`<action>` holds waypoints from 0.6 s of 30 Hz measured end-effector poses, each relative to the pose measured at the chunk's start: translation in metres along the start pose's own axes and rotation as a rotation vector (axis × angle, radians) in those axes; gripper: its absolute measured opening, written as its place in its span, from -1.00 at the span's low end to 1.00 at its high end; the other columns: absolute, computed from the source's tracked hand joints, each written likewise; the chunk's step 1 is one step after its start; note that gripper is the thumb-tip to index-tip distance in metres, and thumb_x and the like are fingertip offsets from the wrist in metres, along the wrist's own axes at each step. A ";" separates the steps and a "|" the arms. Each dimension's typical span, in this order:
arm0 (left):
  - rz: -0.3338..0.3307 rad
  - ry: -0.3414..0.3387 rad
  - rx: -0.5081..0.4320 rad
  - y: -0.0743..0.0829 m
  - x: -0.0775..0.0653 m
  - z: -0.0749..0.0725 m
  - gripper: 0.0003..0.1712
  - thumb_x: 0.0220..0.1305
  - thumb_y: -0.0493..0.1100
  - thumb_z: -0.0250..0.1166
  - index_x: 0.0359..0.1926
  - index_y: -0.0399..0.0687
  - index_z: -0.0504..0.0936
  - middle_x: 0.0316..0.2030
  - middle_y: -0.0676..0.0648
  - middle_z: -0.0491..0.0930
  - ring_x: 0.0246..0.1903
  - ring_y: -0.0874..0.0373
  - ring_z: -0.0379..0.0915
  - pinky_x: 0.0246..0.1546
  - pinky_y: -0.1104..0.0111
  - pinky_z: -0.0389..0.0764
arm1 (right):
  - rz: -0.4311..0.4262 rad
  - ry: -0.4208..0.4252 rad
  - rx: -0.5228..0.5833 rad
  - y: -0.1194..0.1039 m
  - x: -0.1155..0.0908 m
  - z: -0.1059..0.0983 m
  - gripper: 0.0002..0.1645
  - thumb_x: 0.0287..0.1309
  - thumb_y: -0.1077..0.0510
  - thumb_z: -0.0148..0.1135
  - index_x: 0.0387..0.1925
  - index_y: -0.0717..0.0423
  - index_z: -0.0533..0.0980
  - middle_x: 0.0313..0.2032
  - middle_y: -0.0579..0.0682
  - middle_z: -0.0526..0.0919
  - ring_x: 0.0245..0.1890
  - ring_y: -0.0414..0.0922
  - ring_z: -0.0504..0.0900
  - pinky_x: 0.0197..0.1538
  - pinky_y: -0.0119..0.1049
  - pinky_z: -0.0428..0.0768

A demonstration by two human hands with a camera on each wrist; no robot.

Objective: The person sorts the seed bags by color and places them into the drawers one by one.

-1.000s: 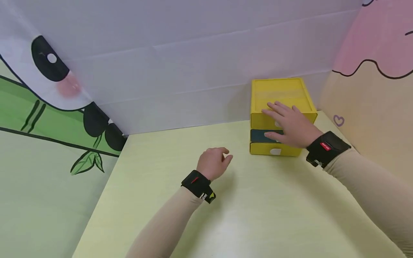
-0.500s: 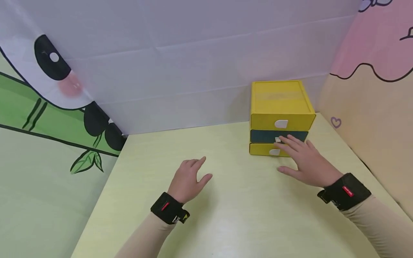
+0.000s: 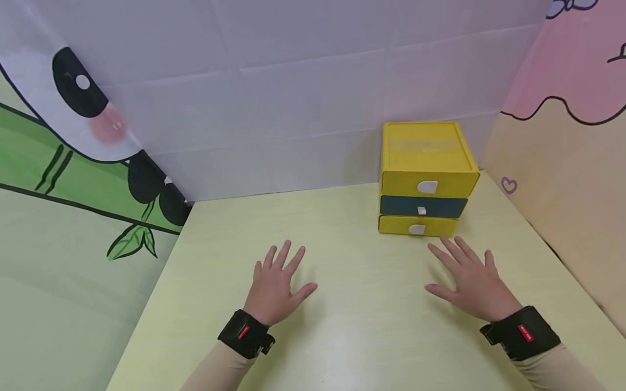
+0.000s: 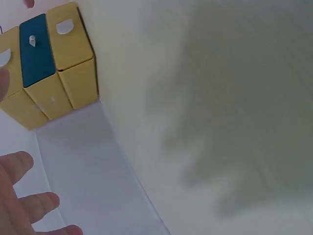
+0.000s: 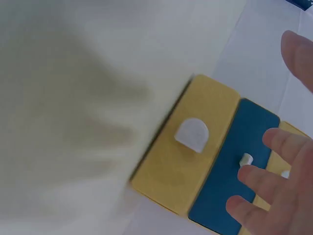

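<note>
A yellow drawer box stands at the back right of the table, against the wall. Its middle drawer is dark blue with a small white knob; the top and bottom drawers are yellow with white rounded tabs. My right hand is spread with straight fingers over the table, its fingertips just in front of the box's lower right corner. To the left, my left hand is likewise spread above the table, away from the box. Neither hand holds anything. Black straps circle both wrists.
The pale yellow table meets a light lilac cloth wall behind it. On the right rises a pink and peach printed side panel; a green and white printed panel is at the left.
My right hand has drawn back from the front of the drawer box toward me. My left hand has moved left and nearer, and its fingers have spread out.
</note>
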State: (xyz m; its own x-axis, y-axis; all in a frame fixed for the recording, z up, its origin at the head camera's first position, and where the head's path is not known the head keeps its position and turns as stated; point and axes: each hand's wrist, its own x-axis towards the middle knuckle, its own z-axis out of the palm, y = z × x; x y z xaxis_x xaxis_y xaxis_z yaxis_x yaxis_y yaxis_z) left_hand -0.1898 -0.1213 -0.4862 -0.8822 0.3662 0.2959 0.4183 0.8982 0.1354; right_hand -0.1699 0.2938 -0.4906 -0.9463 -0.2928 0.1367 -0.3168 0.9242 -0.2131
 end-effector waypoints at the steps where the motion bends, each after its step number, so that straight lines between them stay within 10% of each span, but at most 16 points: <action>1: -0.007 -0.015 0.015 -0.003 -0.003 0.004 -0.11 0.16 0.48 0.08 0.43 0.23 0.24 0.42 -0.14 0.15 0.35 -0.29 0.06 0.08 -0.33 0.23 | 0.011 -0.013 -0.005 -0.003 0.000 0.004 0.06 0.03 -0.50 0.15 0.45 -0.09 0.15 0.43 0.19 0.11 0.42 0.25 -0.04 0.07 0.60 -0.09; 18: -0.035 -0.026 0.108 -0.028 -0.030 0.043 0.01 0.05 0.62 -0.01 0.45 0.30 0.17 0.45 -0.12 0.07 0.40 -0.31 -0.08 0.08 -0.43 0.09 | 0.073 -0.059 -0.046 -0.028 0.018 0.046 0.20 -0.09 -0.68 -0.01 0.46 -0.12 0.12 0.44 0.20 0.06 0.42 0.31 -0.10 0.05 0.64 -0.24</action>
State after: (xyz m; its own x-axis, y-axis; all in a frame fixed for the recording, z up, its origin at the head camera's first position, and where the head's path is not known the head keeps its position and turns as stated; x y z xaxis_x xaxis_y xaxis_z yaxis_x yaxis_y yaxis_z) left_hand -0.1843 -0.1464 -0.5399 -0.9017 0.3391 0.2683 0.3627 0.9309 0.0422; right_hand -0.1811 0.2510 -0.5268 -0.9692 -0.2373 0.0654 -0.2453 0.9534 -0.1755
